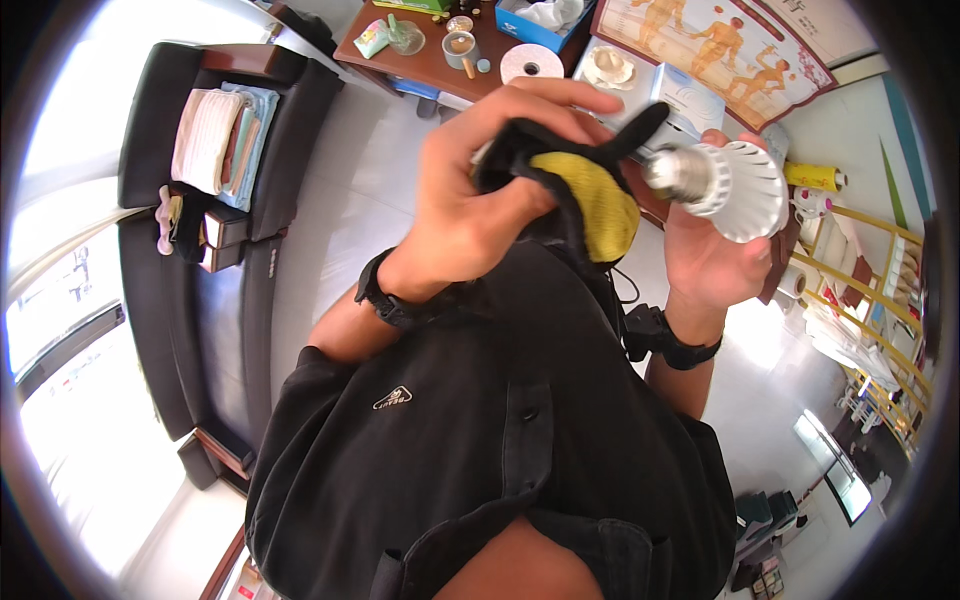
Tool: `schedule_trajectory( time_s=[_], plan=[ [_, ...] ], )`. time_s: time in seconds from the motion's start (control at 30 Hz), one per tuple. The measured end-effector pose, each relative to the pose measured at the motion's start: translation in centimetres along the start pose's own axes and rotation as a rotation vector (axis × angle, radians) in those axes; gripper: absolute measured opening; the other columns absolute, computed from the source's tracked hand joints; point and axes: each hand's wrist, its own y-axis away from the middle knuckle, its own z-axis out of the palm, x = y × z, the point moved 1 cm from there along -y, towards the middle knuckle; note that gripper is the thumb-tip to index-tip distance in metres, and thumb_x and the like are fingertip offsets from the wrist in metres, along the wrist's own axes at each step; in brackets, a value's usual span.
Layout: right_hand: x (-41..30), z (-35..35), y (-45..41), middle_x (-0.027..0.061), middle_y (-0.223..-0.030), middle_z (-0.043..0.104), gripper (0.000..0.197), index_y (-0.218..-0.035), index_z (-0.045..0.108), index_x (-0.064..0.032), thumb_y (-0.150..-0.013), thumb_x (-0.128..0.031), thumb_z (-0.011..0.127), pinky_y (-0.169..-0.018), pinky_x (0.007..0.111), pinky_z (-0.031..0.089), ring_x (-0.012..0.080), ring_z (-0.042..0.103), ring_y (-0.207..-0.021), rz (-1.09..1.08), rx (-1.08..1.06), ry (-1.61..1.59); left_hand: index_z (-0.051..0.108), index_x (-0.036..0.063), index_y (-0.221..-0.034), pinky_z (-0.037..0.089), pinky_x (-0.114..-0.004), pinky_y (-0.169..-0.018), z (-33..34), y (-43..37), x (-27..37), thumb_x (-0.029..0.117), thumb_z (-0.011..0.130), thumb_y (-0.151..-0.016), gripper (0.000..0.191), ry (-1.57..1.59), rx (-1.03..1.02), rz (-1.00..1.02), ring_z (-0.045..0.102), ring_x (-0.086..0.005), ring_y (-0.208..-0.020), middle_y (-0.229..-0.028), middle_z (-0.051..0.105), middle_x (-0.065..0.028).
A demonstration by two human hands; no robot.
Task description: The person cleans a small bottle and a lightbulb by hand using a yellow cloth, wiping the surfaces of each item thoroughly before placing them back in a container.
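In the upper middle my left hand [472,187] pinches a soft black-and-yellow fabric piece [592,199], which looks like a glove. A narrow black finger-like strip of it points up and right, close to the metal screw base of a light bulb [679,174]. That bulb has a white ribbed housing flaring to the right. My right hand [712,247] holds it with the thumb below and the fingertips behind its upper edge. Part of the right palm and fingers is hidden by the bulb. Both wrists wear black bands.
Beyond my hands stands a brown table [360,45] with a paper roll [531,66], a metal cup [459,49] and a blue box [536,26]. At left is a dark sofa [154,300] bearing folded towels [202,142]. A yellow rack [862,262] stands at right.
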Motion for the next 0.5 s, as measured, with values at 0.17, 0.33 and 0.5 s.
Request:
schedule_trajectory(
  time_s=[0.17, 0.33, 0.5],
  plan=[
    [-1.9, -0.3, 3.6, 0.0203, -0.131, 0.047, 0.081, -0.138, 0.029, 0.0012, -0.078, -0.036, 0.069, -0.099, 0.049, 0.043, 0.0324, 0.048, -0.122, -0.021, -0.171, -0.239, 0.057, -0.0008, -0.09, 0.053, -0.042, -0.084, 0.5, 3.2, 1.0, 0.003, 0.064, -0.081, 0.012, -0.119, -0.213, 0.23, 0.059, -0.0439, -0.108, -0.141, 0.033, -0.0349],
    [-4.3, 1.7, 7.8, 0.0177, -0.132, 0.046, 0.079, -0.137, 0.031, -0.0011, -0.078, -0.035, 0.07, -0.098, 0.047, 0.044, 0.032, 0.047, -0.122, -0.008, 0.027, 0.127, 0.057, -0.0038, -0.089, 0.051, -0.047, -0.087, 4.3, 6.2, 0.9, -0.009, 0.057, -0.07, 0.019, -0.185, -0.309, 0.378, 0.062, -0.0442, -0.104, -0.141, 0.034, -0.035],
    [-6.5, 0.6, 10.8, 0.0156, -0.132, 0.047, 0.082, -0.137, 0.032, -0.0055, -0.074, -0.035, 0.074, -0.1, 0.041, 0.043, 0.029, 0.048, -0.122, -0.021, 0.096, 0.205, 0.057, -0.0055, -0.089, 0.051, -0.046, -0.088, 7.4, 8.1, 1.9, -0.015, 0.053, -0.061, 0.03, -0.214, -0.346, 0.349, 0.061, -0.0445, -0.105, -0.14, 0.034, -0.0358]
  ],
)
